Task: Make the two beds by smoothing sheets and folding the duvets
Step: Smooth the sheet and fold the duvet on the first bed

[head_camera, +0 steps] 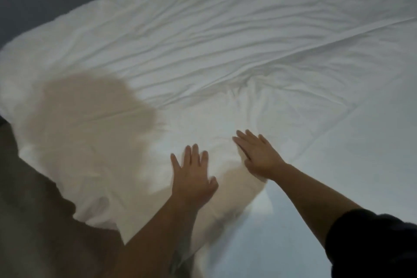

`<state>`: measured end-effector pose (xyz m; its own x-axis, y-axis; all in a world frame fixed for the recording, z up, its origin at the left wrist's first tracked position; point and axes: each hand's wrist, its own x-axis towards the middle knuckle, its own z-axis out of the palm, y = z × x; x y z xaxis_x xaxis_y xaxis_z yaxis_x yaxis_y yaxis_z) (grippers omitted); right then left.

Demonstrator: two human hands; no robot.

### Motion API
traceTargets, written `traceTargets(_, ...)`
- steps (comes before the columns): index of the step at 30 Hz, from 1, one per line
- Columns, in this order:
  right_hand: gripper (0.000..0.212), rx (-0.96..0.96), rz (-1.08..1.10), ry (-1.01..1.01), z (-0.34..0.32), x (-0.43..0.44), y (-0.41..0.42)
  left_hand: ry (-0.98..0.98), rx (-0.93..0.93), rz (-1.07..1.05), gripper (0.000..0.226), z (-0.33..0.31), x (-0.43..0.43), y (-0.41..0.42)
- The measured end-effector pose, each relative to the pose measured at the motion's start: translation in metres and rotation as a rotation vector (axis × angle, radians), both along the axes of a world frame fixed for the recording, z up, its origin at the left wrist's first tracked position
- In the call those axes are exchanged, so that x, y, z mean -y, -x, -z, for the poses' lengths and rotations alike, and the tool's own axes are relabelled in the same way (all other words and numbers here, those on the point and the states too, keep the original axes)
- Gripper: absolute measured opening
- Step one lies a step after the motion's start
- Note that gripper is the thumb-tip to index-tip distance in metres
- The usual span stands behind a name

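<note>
Smoothing step in hand. Left hand (191, 172) and right hand (258, 157), flat and empty, pressed the duvet (225, 47) near the bed's near edge. Next move, apparently: sweep outward across the creases beyond.

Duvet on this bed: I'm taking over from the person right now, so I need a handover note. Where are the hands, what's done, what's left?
Left hand: open, pressing flat on the white duvet near its close edge.
Right hand: open, flat on the duvet too, just right of the left hand.
Done: the duvet lies spread over the bed, and the patch around the hands looks fairly smooth.
Left: creases run across the middle and far side. I cannot tell whether it is folded. The second bed is not in view.
</note>
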<state>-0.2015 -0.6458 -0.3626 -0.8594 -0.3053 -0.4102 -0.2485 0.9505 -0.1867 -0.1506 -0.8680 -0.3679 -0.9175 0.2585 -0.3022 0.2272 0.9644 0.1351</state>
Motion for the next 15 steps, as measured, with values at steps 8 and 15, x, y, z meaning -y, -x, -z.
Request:
traceTargets(8,0.095,-0.126,-0.180,-0.447,0.020,-0.094,-0.022,0.308,0.221,-0.053,0.063,0.020,-0.083,-0.041)
traceTargets(15,0.029,-0.249,-0.401,-0.271,0.015,-0.103,0.018,0.181,0.039,-0.121,0.012,0.025,-0.127,-0.044)
